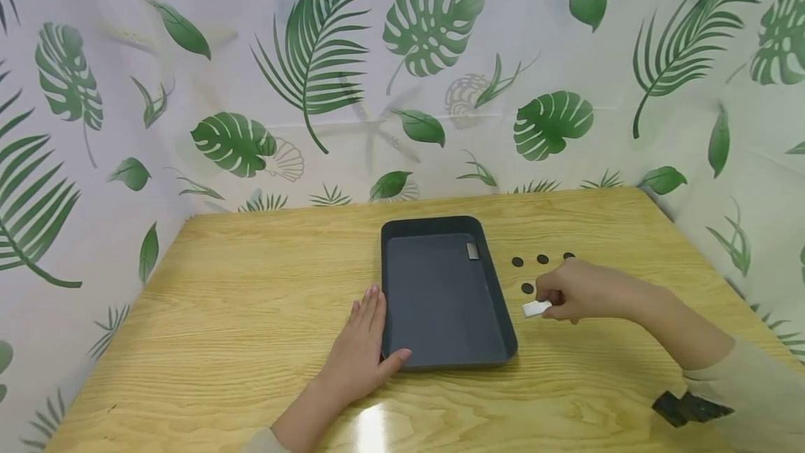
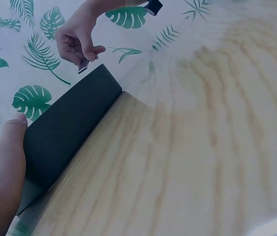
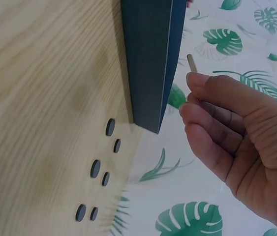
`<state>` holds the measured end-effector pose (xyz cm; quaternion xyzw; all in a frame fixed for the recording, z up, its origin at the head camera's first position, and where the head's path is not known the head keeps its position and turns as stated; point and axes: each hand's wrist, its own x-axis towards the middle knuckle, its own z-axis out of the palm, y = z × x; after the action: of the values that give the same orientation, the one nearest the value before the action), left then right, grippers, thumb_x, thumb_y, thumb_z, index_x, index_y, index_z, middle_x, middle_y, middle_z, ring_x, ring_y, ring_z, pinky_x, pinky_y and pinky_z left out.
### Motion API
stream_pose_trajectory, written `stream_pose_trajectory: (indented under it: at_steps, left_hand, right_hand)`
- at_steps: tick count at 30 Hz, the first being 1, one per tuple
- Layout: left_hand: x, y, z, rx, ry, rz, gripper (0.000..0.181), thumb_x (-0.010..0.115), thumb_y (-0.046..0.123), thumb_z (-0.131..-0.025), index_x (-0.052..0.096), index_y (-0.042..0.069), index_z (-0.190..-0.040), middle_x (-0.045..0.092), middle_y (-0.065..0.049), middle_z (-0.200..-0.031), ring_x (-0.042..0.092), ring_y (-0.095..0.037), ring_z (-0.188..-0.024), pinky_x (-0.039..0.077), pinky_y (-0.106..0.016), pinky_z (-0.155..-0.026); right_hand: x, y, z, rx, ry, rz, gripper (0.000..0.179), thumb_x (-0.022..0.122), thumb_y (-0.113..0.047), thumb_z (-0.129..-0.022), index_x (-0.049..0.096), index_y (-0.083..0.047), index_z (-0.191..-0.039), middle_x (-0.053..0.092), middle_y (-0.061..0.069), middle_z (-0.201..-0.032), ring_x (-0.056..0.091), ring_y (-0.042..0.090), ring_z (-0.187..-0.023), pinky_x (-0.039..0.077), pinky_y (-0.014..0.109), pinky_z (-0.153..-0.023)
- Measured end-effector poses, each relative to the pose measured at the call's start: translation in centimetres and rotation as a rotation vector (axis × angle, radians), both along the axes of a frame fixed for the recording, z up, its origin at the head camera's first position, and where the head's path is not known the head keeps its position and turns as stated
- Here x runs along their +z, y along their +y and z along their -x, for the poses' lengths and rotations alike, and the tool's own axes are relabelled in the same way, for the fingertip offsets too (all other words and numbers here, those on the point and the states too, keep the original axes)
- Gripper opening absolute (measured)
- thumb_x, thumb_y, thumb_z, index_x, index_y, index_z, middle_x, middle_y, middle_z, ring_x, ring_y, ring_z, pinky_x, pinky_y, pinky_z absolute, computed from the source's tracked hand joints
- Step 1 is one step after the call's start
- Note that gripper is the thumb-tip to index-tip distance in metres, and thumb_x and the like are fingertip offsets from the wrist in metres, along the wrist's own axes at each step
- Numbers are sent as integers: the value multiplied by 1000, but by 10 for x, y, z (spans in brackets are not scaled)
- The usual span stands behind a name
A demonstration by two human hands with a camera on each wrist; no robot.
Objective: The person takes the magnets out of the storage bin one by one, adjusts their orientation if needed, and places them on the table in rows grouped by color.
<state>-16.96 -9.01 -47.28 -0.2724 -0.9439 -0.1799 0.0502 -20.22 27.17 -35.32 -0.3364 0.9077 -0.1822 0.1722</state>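
Note:
A dark grey rectangular tray (image 1: 440, 299) lies on the wooden table. My left hand (image 1: 361, 351) rests against its front left corner, fingers straight along the left side and thumb over the front rim. Just right of the tray, above the table, my right hand (image 1: 569, 291) pinches a small flat silvery-white rectangular piece (image 1: 537, 309) between thumb and fingertips. The piece shows as a thin edge (image 3: 192, 63) in the right wrist view. A similar silvery rectangular piece (image 1: 473, 251) is inside the tray near its right wall.
Several small black discs (image 1: 527, 289) lie in rows on the table (image 1: 251, 299) right of the tray; my right hand partly hides some. A leaf-patterned cloth (image 1: 478, 89) hangs behind the table and at both sides. A black device (image 1: 688, 409) sits by my right sleeve.

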Motion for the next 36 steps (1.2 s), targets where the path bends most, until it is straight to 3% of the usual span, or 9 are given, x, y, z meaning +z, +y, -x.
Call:
stream_pose_trajectory:
  at_steps: [7,14,20,36]
  left_hand:
    - [1,-1,0,0,-7,-19,87,44,53,-95,12,-9,-147,4,-21,-156,3,-29,-145,10,-43,-117]
    - [0,0,0,-3,1,-22,87,44,53,-95,13,-9,-147,7,-23,-156,6,-31,-145,12,-45,-116]
    - [0,0,0,-6,4,-21,87,44,53,-95,13,-9,-147,8,-24,-156,7,-32,-145,12,-45,-116]
    - [-1,-1,0,-16,18,-24,87,45,52,-95,11,-9,-147,8,-25,-155,8,-33,-145,13,-45,-116]
  right_hand:
    - [-3,12,-1,-23,-14,23,5,69,-12,-85,65,-9,-87,59,-10,-65,55,1,-50,48,19,-52]
    - [-21,21,3,-2,24,62,5,69,-9,-84,64,-8,-85,59,-10,-63,55,0,-48,49,19,-52]
    - [-36,23,5,-30,0,100,5,68,-7,-85,63,-4,-86,58,-9,-65,56,2,-49,49,19,-51]
    - [-59,21,14,-21,33,61,9,73,-14,-82,66,-9,-85,59,-11,-65,50,-2,-50,45,19,-52]
